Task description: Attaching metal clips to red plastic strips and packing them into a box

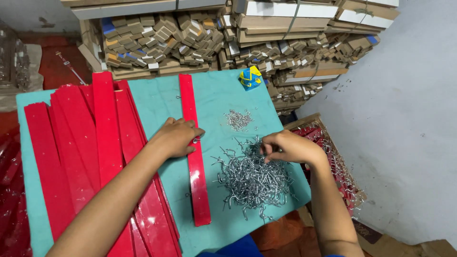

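1. Right hand (290, 146), centre-right: fingers curled, pinching into the hook pile (252, 178).
2. Left hand (176, 138), centre: fingers flat, pressing the red strip (195, 157), gripping nothing.
3. Risk: tangled hooks could drag extras off the desk (162, 100).

Bare teal table (162, 97) lies open between the red strip pile (90, 143) at the left edge and the single red strip (194, 152). The hook heap (252, 176) fills the near right corner; stacked wood blocks (190, 38) wall off the far edge.
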